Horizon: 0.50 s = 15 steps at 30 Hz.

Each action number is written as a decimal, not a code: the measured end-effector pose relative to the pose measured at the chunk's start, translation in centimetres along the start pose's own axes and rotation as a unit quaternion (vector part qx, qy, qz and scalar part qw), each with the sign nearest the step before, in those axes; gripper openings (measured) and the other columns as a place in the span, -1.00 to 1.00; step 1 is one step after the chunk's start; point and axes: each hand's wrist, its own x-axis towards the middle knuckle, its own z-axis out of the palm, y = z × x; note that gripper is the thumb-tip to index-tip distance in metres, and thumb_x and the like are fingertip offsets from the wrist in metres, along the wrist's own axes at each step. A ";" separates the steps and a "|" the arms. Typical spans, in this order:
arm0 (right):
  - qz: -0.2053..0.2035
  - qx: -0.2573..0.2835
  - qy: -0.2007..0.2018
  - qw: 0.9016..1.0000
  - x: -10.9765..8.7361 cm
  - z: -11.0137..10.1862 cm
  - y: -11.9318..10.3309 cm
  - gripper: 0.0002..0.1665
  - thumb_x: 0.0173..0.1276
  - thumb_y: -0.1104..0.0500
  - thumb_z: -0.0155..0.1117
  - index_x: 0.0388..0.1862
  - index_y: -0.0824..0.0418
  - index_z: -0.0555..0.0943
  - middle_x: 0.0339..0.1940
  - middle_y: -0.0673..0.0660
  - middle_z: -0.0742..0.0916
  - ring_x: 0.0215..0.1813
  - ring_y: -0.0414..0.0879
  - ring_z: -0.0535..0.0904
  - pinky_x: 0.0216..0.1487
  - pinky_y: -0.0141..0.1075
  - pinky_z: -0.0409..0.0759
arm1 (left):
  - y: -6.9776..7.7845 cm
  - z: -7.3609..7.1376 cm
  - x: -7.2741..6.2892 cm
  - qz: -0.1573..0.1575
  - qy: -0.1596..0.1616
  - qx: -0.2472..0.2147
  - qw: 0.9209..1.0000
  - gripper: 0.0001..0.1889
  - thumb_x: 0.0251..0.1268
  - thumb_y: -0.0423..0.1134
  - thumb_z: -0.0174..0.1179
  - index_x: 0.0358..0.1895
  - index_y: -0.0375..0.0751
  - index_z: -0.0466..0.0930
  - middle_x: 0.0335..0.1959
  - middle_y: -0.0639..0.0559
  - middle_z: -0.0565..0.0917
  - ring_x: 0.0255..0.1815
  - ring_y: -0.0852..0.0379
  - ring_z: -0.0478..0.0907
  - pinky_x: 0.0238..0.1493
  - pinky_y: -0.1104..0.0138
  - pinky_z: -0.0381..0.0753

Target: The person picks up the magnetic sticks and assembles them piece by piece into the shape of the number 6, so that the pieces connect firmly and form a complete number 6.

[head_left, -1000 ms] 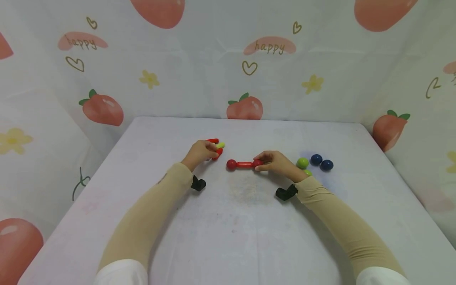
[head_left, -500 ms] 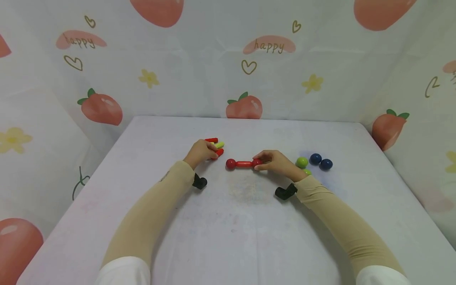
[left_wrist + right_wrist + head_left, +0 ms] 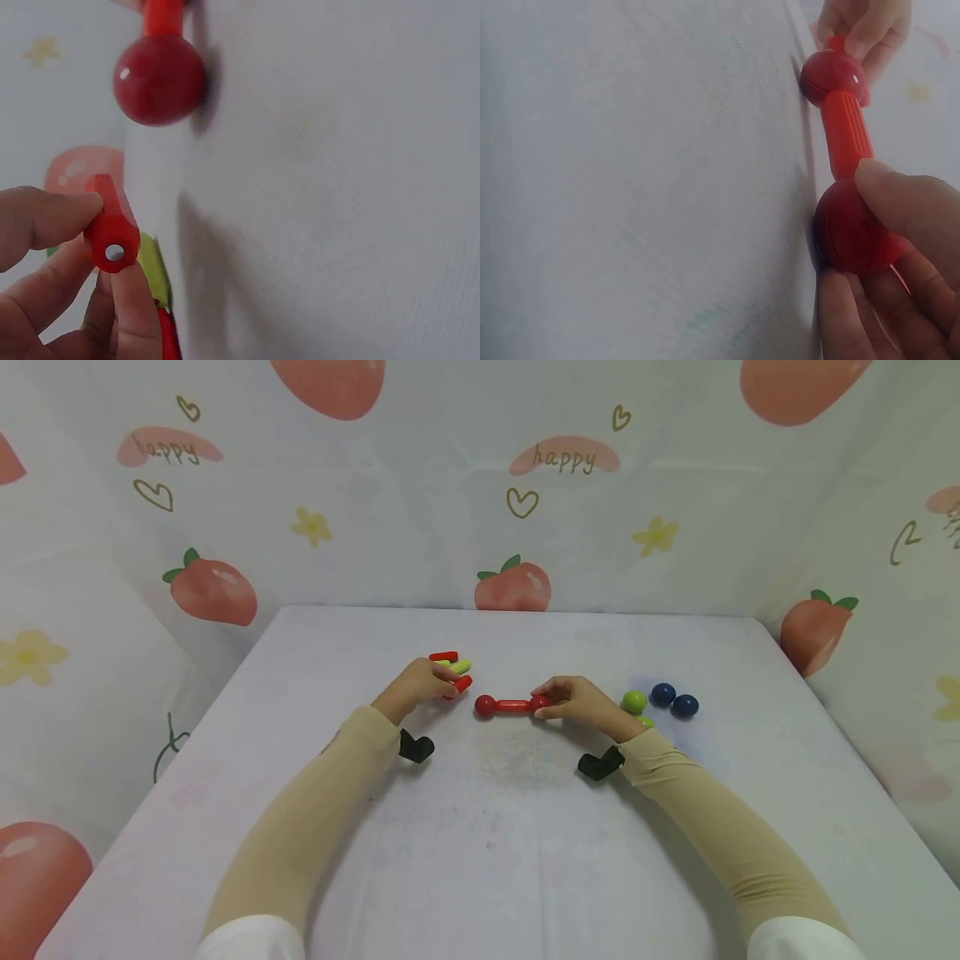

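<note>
My left hand (image 3: 423, 681) pinches a short red rod (image 3: 112, 217) between thumb and fingers; a round silvery spot shows in its end face. Right of it lies a dumbbell-shaped piece: a ridged red rod (image 3: 513, 706) between a dark red ball (image 3: 485, 706) on the left and another red ball (image 3: 851, 225) on the right. With thumb and fingers, my right hand (image 3: 577, 700) grips that right-hand ball. In the left wrist view the held rod is apart from the nearer red ball (image 3: 159, 80).
Behind my left hand lie a red rod (image 3: 444, 657) and yellow-green rods (image 3: 461, 667). To the right of my right hand are two dark blue balls (image 3: 663, 695) and two green balls (image 3: 634, 701), one partly hidden by the wrist. A printed cloth backdrop rises behind the white table (image 3: 487, 877).
The red rod in my left hand has swung to point more toward the red balls, and the left wrist has shifted slightly. My right hand keeps its grip on the ball.
</note>
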 end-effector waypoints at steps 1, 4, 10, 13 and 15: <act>0.000 -0.003 0.000 1.000 0.0 0.0 0.0 -0.50 0.09 0.01 0.43 0.03 0.10 0.59 0.00 0.11 0.69 0.09 -0.04 0.56 0.23 -0.10 0.44 | 0.0 -0.1 -0.2 0.003 -0.005 -0.005 1.000 -0.64 0.21 -0.19 0.22 0.10 -0.01 0.57 0.17 -0.04 0.44 0.18 0.02 0.32 0.13 0.23 0.48; 0.003 -0.006 0.002 1.000 0.1 0.0 0.2 -0.49 0.09 -0.01 0.43 0.03 0.09 0.59 0.00 0.10 0.69 0.09 -0.05 0.56 0.22 -0.11 0.44 | 0.1 -0.2 -0.8 0.013 -0.015 -0.019 1.000 -0.63 0.21 -0.18 0.21 0.12 0.00 0.56 0.17 -0.03 0.43 0.17 0.02 0.33 0.12 0.24 0.49; -0.004 0.001 -0.002 1.000 0.2 0.0 0.4 -0.49 0.09 0.01 0.44 0.03 0.11 0.59 0.00 0.12 0.69 0.08 -0.04 0.56 0.24 -0.08 0.43 | 0.3 0.0 -2.0 0.033 -0.025 -0.058 0.997 -0.60 0.22 -0.21 0.21 0.15 -0.02 0.53 0.14 -0.04 0.48 0.10 0.04 0.40 0.11 0.27 0.53; -0.006 0.006 -0.003 1.000 0.2 0.1 0.4 -0.50 0.10 0.04 0.43 0.04 0.13 0.59 0.01 0.14 0.69 0.09 -0.03 0.56 0.24 -0.08 0.42 | 0.2 0.3 -2.7 0.056 -0.030 -0.079 0.995 -0.58 0.21 -0.26 0.21 0.17 0.00 0.50 0.04 -0.07 0.52 0.00 0.06 0.47 0.03 0.32 0.57; -0.006 0.008 -0.003 1.000 0.2 0.1 0.4 -0.50 0.11 0.06 0.42 0.05 0.15 0.58 0.02 0.16 0.68 0.09 -0.02 0.55 0.25 -0.08 0.41 | 0.0 0.5 -3.1 0.069 -0.036 -0.087 0.993 -0.56 0.21 -0.28 0.20 0.19 0.03 0.48 -0.03 -0.09 0.54 -0.06 0.07 0.51 -0.04 0.36 0.59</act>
